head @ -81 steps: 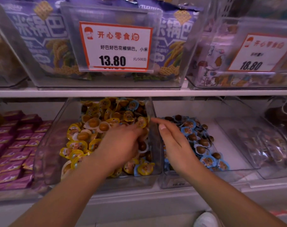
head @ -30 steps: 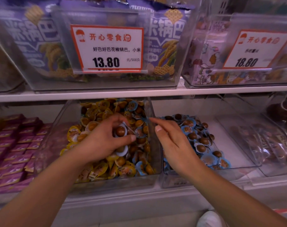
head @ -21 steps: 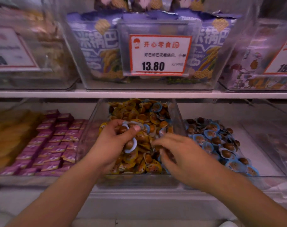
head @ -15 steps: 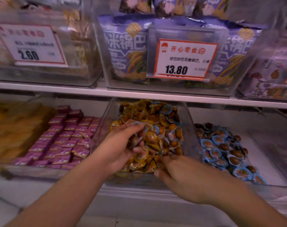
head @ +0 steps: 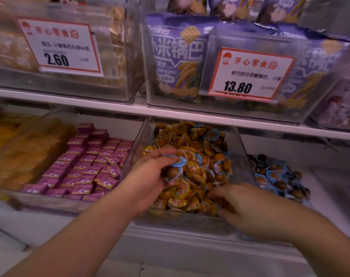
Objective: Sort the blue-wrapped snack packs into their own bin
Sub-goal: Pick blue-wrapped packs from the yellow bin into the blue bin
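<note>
You are now gripping a clutch of blue packs (head: 177,162) in your left hand (head: 152,176) over the mixed bin (head: 190,218), while your right hand (head: 244,204), moved in from the divider, is digging with curled fingers, grasp unclear.

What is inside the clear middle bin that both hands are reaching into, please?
The clear middle bin holds mostly yellow-wrapped packs with several blue-wrapped packs mixed in. The left hand grips some blue ones; the right hand covers the front corner, and lower layers are hidden.
</note>
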